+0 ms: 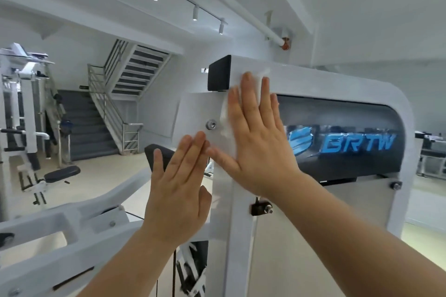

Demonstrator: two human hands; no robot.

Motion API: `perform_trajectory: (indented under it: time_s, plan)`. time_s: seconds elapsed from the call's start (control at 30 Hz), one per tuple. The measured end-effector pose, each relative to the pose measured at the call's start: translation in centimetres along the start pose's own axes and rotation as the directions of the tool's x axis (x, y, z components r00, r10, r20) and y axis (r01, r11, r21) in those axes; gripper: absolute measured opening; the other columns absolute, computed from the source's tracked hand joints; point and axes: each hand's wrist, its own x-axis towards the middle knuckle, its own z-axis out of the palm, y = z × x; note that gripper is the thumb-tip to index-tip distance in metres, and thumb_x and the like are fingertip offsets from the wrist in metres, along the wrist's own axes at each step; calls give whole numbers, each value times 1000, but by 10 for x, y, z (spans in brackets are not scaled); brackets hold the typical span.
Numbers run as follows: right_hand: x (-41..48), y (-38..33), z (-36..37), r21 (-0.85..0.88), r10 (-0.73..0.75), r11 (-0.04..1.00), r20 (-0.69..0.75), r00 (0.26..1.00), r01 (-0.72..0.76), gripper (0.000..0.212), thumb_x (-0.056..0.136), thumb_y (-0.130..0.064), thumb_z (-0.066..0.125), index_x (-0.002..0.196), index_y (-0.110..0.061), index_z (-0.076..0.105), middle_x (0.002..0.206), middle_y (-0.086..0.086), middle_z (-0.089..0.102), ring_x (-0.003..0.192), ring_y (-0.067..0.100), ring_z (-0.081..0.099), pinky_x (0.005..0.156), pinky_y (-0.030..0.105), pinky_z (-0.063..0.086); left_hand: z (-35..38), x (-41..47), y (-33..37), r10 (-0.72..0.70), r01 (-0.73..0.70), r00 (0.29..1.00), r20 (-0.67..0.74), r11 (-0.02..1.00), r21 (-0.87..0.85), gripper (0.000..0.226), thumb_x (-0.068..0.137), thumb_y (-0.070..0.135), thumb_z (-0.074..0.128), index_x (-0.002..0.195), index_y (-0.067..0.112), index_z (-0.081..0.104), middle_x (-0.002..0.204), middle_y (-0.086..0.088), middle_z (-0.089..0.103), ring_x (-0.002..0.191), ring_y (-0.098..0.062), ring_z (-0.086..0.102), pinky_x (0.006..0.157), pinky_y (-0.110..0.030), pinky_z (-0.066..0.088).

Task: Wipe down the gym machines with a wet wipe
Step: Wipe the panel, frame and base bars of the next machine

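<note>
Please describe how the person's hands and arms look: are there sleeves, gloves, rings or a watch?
The left hand and the right hand are bare: no gloves, no rings. Both forearms are uncovered up to the frame edge, with no sleeve, watch or bracelet visible. Nails look short and unpainted.

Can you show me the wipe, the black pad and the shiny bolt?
wipe (225, 117): head view, its edge poking out beside the right hand (253, 137).
black pad (219, 73): head view, middle of its face.
bolt (211, 125): head view, its round head.
</note>
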Motion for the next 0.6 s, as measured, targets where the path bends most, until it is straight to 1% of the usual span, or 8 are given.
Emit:
perform_trajectory:
  time_s: [0.1,0.17,0.23,0.37,0.43,0.5,0.57,0.6]
  plan:
    - [-15,-23,6,-54,-43,997,57,997,46,97,97,-77,21,162,-8,-3,168,12,-19,154,34,-21,126,53,-4,-8,-7,-6,7,-14,997,-72,996,-93,65,89,15,43,153,7,36,164,-7,28,153,-26,22,120,-62,20]
    - [-26,-39,14,-124,-22,992,80,997,32,98,97,-78,18,162,-6,3,169,14,-14,155,34,-19,126,54,-5,-13,-15,-13,-82,65,989,-124,989,-133,64,88,10,49,151,4,39,162,-10,32,152,-27,25,119,-62,22]
    - [-21,-51,18,-140,29,990,72,997,-19,100,97,-78,17,161,-3,4,169,17,-13,155,33,-19,126,52,-7,-16,-20,-21,-165,144,980,-111,974,-172,72,82,5,53,152,4,37,163,-8,30,153,-25,22,119,-62,21]
    - [3,-76,18,4,124,992,13,992,-124,97,99,-74,17,160,-2,-4,168,16,-17,155,30,-20,127,51,-6,-21,-18,-28,-159,144,987,-25,940,-310,76,82,3,56,155,8,33,165,-2,26,154,-21,20,117,-64,24]
    - [14,-90,17,119,164,979,39,986,-167,96,99,-72,17,160,-4,-11,166,14,-26,153,27,-27,126,47,-12,-24,-18,-29,-148,133,989,-12,921,-366,72,88,6,56,155,8,32,164,-2,29,153,-21,22,116,-64,26]
    - [26,-103,17,241,188,949,80,979,-202,98,97,-73,16,159,-4,-16,163,13,-33,150,25,-34,125,45,-13,-28,-17,-30,-164,147,986,-2,888,-436,63,94,11,53,154,7,34,162,-2,33,152,-21,25,117,-61,27]
    - [31,-112,19,318,191,926,66,979,-202,97,96,-72,15,159,-3,-14,164,14,-32,150,25,-35,126,46,-12,-32,-14,-32,-176,161,984,20,846,-508,59,97,12,50,153,8,36,159,1,37,150,-20,28,118,-57,29]
    - [29,-114,21,340,164,925,46,985,-170,96,97,-70,16,159,-3,-12,165,14,-29,151,25,-32,126,45,-10,-36,-12,-31,-169,160,985,35,821,-548,58,96,11,50,153,9,38,157,1,40,148,-20,32,117,-54,32]
